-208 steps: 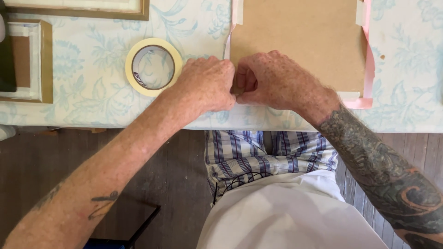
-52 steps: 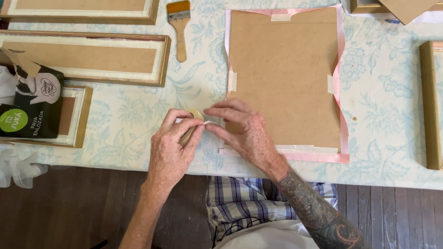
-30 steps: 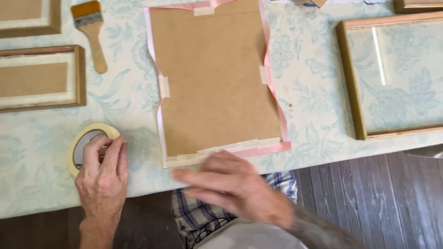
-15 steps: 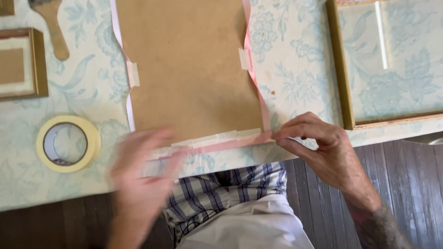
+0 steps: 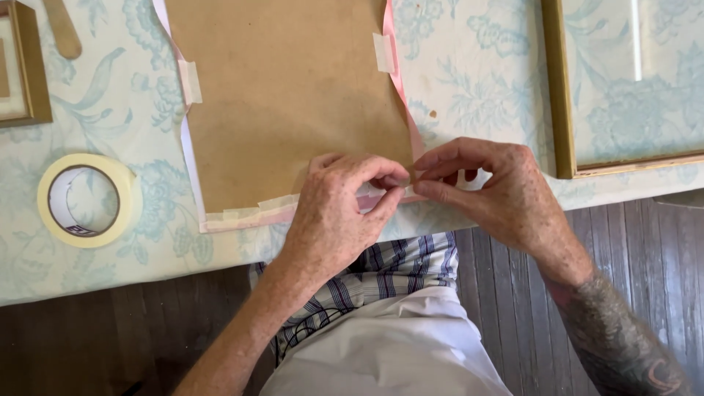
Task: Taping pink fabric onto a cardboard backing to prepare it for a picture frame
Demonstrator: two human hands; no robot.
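A brown backing board (image 5: 286, 95) lies on a pink-edged frame on the floral tablecloth. A strip of cream masking tape (image 5: 253, 209) runs along the board's near edge. My left hand (image 5: 334, 213) pinches that strip near the board's near right corner. My right hand (image 5: 488, 187) pinches the strip's right end at the same corner, thumb and forefinger together. Short tape tabs (image 5: 382, 51) hold the board's sides.
A roll of masking tape (image 5: 88, 199) lies at the left near the table's front edge. A gold frame (image 5: 623, 88) lies at the right, another frame (image 5: 26, 66) at the far left. A brush handle (image 5: 62, 29) shows at top left. Dark floorboards lie below the table edge.
The view shifted left. My left hand left the tape roll and came to the board's near edge beside my right hand, which stays at the near right corner.
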